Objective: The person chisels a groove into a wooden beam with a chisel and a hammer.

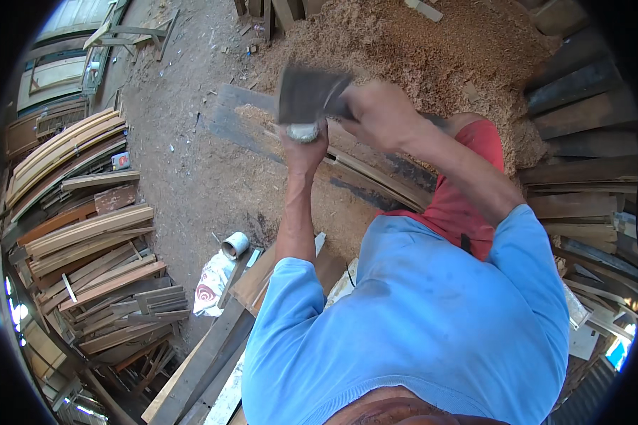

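My right hand (386, 113) is closed round the handle of a mallet (312, 95) with a broad, dark, blocky head, blurred by motion. That head hangs just over the round, pale butt end of a chisel-like tool (303, 132). My left hand (306, 151) wraps round this tool below its top; its lower part is hidden. Beneath both hands lies a long, narrow piece of wood (376, 177) running down to the right. A flat grey plank (237, 117) with shavings on it lies on the ground beyond my left hand.
Wood shavings (432, 49) are heaped at the far side. Stacked boards (85, 227) line the left, and more boards (581, 149) the right. A whitish can (235, 244) and a white printed bag (209, 287) lie left of my left arm, near loose planks (205, 368).
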`<state>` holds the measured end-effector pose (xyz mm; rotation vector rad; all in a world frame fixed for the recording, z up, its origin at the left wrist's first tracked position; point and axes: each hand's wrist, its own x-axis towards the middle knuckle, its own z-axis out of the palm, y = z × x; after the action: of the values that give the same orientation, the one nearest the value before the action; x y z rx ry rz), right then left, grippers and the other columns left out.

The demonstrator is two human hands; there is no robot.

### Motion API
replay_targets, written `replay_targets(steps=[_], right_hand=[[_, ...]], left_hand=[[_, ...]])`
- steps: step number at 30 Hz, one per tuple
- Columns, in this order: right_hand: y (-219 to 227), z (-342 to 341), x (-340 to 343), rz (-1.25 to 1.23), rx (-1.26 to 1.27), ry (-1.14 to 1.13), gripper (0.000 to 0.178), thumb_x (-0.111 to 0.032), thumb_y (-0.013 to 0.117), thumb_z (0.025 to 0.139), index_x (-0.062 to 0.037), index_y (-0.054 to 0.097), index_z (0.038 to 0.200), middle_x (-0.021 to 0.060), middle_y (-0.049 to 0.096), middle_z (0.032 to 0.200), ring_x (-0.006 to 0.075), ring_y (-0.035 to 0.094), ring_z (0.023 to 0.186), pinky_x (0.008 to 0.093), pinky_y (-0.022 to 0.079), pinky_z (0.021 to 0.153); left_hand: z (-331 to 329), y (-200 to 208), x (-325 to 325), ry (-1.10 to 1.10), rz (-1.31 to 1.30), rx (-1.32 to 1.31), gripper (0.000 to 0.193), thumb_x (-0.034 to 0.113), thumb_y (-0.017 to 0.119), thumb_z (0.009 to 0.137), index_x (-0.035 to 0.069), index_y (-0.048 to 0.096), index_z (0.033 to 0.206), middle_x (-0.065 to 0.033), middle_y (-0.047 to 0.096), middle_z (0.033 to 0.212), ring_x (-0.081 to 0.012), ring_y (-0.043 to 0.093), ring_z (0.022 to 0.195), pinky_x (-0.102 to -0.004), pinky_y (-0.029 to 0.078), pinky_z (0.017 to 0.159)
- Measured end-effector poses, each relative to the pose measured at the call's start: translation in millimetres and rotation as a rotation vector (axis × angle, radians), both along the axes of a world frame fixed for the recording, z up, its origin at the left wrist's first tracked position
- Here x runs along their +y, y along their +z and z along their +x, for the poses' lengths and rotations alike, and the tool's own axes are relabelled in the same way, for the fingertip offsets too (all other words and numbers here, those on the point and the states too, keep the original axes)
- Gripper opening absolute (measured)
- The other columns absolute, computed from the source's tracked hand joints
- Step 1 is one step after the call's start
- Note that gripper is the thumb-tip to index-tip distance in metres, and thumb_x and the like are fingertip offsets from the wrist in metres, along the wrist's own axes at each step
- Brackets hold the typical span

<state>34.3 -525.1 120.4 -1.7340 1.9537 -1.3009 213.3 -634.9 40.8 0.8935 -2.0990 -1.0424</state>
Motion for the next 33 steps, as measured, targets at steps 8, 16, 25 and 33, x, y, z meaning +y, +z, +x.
replay_targets(steps=[8,16,25,33], right_hand=[[68,5,-3,-0.076,-0.351,-0.037,0.031,-0.019,0.069,0.082,-0.0023,0.063,0.108,0.02,0.068,0.074,0.0374,0.07,0.071,0.0465,0.056,0.064],[16,22,-4,0.377,0.194,0.211,0.035,-0.022,0.074,0.077,-0.0057,0.063,0.105,0.0193,0.067,0.076,0.038,0.07,0.073,0.0481,0.056,0.065],[40,29,1,0.081,-0.055,0.274,0.031,-0.019,0.073,0.076,-0.0066,0.064,0.103,0.0188,0.067,0.076,0.0397,0.068,0.076,0.0482,0.055,0.066],[26,16,24,0.443,-0.104,0.199,0.041,-0.017,0.069,0.078,-0.0045,0.066,0.116,0.0208,0.07,0.084,0.0374,0.07,0.078,0.0467,0.054,0.071]], left_hand=[[33,1,14,0.025,0.014,0.0,0.015,0.008,0.073,0.09,0.003,0.06,0.094,-0.005,0.063,0.078,-0.0133,0.061,0.069,-0.0278,0.049,0.064],[37,-30,15,0.014,-0.523,-0.092,0.024,0.007,0.074,0.084,0.002,0.063,0.103,-0.0091,0.068,0.091,-0.0224,0.066,0.08,-0.0339,0.053,0.074],[54,-34,14,-0.129,-0.165,-0.036,0.029,0.008,0.074,0.079,0.002,0.065,0.106,-0.0111,0.068,0.095,-0.0226,0.067,0.087,-0.0368,0.053,0.077],[44,-50,10,-0.072,-0.216,-0.148,0.031,0.011,0.072,0.086,0.003,0.064,0.115,-0.0115,0.07,0.104,-0.0273,0.069,0.094,-0.0375,0.054,0.084]])
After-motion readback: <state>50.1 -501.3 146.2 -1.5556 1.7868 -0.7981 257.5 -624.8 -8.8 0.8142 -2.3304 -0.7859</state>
